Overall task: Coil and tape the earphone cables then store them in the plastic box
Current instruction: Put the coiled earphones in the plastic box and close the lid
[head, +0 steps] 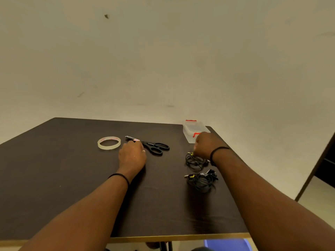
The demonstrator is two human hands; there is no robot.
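Left grip (133, 152) rests knuckles-up on the dark brown counter (63, 169), fingers curled; whether it holds anything cannot be told. Right grip (204, 144) is curled over the farther tangled black earphone cable (195, 161), touching its far end; actual hold cannot be confirmed. Nearer than the right grip lies a second black earphone bundle (201, 179). Black-handled scissors (154, 146) lie just beyond the left grip, a clear tape roll (109, 142) to its far left. Behind the right grip stands the clear plastic box with red latches (190, 129).
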